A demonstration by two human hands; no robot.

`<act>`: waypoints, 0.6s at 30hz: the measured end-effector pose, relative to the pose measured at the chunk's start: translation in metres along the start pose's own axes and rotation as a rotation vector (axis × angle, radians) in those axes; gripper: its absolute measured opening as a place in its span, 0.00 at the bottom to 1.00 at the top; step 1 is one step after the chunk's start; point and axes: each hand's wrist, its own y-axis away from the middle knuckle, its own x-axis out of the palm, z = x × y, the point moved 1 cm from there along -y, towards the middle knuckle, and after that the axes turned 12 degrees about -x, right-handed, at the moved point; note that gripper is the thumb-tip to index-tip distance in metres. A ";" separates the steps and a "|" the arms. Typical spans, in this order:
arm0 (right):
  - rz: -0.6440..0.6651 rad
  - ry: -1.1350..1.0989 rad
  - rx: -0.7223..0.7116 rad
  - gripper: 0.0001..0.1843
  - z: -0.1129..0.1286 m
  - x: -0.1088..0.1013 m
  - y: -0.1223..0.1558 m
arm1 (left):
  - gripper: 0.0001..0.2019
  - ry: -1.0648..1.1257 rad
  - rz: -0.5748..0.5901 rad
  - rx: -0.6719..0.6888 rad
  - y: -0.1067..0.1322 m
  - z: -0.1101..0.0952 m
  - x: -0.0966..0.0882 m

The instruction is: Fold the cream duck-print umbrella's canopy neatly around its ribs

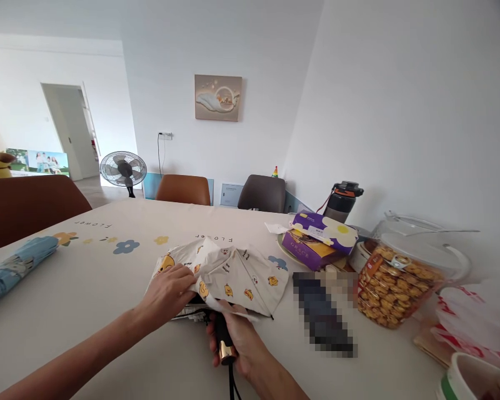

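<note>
- Umbrella (pixel 244 280), white with yellow ducks, lying in loose folds on the near middle of the surface (pixel 120 300), its handle (pixel 224 344) pointing toward the person.
- A clear jar (pixel 394 289) stands on the right, filled almost to the lid with brown, nut-like pieces.
- A white cup (pixel 454 372) with a green band is cut off by the lower right corner; its contents are hard to make out.
- A purple box (pixel 306 250) marked GRACE rests on a plate (pixel 282 244), with a purple and white tissue pack (pixel 325 229) on top, one white sheet sticking out.
- A dark bottle (pixel 340 204) stands behind them, near the wall.
- A white plastic bag (pixel 479 316) with red print lies between jar and cup.
- A pixelated dark patch (pixel 323 314) lies just right of the canopy; perhaps one object, but the blur hides it.
- A folded blue umbrella (pixel 19 269) lies well apart, at the left edge.
- Left hand (pixel 173 289): palm down, fingers bent over the canopy's left side, hiding part of it; I cannot tell whether they pinch the cloth.
- Right hand (pixel 237 333): wrapped around the black handle, below the canopy's near edge.
- The two hands are near each other, not touching.
</note>
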 end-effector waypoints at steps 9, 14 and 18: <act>0.020 0.014 -0.041 0.18 0.002 0.002 0.004 | 0.27 0.096 0.037 -0.019 0.012 -0.014 -0.001; 0.023 -0.008 -0.001 0.23 0.004 0.002 0.004 | 0.17 0.230 0.169 -0.081 0.009 -0.021 0.003; 0.018 -0.009 0.064 0.27 0.007 0.002 0.003 | 0.16 0.289 0.210 -0.102 0.007 -0.022 0.005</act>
